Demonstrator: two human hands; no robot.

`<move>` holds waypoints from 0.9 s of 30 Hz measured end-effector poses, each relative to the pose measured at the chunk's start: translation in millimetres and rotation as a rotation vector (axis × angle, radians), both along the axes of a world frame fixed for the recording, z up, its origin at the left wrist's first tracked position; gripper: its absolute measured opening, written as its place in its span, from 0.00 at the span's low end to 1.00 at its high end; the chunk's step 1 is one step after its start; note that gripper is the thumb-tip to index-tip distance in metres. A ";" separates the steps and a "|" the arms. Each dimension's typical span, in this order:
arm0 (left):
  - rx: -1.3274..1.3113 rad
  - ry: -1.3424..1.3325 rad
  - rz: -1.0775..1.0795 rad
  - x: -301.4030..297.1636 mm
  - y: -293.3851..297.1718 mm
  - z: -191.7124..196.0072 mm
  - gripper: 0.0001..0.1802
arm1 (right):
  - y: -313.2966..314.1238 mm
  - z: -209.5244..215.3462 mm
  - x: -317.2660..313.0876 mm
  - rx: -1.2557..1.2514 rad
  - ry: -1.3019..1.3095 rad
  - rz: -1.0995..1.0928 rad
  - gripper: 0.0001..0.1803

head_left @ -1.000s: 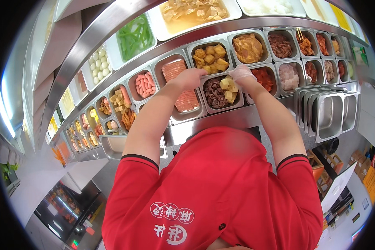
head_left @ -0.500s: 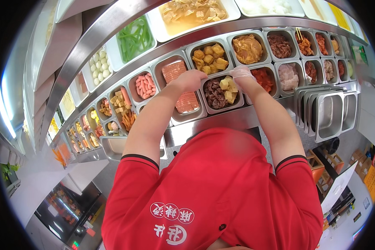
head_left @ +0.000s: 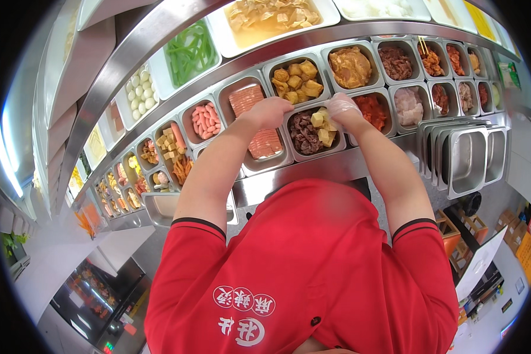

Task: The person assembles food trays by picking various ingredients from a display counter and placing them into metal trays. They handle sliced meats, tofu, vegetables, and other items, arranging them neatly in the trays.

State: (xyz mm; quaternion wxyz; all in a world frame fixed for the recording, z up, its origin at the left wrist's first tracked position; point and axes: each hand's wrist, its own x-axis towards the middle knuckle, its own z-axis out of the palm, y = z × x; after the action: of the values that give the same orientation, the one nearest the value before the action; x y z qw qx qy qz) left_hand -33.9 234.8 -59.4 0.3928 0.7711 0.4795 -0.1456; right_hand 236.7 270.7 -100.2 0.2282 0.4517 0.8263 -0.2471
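A metal food pan point(head_left: 308, 154) holds dark purplish-brown pieces point(head_left: 305, 134) on its left and pale yellow cubes point(head_left: 326, 137) on its right. My bare left hand point(head_left: 269, 112) is closed at the pan's far left corner, fingertips on the rim. At the far right corner is my right hand point(head_left: 344, 110), in a clear plastic glove, its fingers bent around the rim and partly hidden. Behind the pan sits one of golden fried tofu puffs point(head_left: 298, 82). Pink sliced meat point(head_left: 264, 143) lies left of it, partly under my left hand, and red marinated meat point(head_left: 373, 112) lies right.
Stacked empty metal pans point(head_left: 469, 159) stand at the counter's right end. A steel rail point(head_left: 312, 42) runs behind the pans, with white trays of green strips point(head_left: 190, 50) and soaked beige pieces point(head_left: 274, 17) beyond. A shallow metal tray point(head_left: 161, 207) juts out at left.
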 end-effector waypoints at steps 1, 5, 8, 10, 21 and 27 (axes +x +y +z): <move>0.003 -0.004 -0.001 -0.3 -0.5 -0.1 0.27 | -0.3 4.3 1.1 -0.005 0.009 0.004 0.16; 0.001 0.014 -0.020 1.1 -0.9 2.2 0.28 | -1.8 15.0 -0.1 -0.081 0.066 -0.282 0.17; -0.006 0.030 -0.028 2.9 0.0 6.2 0.29 | -1.3 13.2 0.0 -0.065 0.078 -0.199 0.18; -0.013 0.036 -0.026 3.6 0.0 8.7 0.29 | -0.6 9.0 0.6 -0.035 0.065 -0.113 0.17; 0.012 0.076 -0.064 6.0 -5.0 12.2 0.30 | -5.3 8.6 -2.2 -0.222 0.210 -0.736 0.24; 0.026 0.115 -0.103 8.7 -6.5 18.1 0.30 | -8.0 14.3 -1.3 -0.235 0.222 -0.703 0.23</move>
State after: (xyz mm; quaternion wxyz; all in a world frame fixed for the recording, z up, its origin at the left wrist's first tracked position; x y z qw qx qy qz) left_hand -25.2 228.3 -41.3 0.3468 0.7901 0.4626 -0.2035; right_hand 235.4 262.7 -85.9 0.0889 0.6487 0.6066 -0.4509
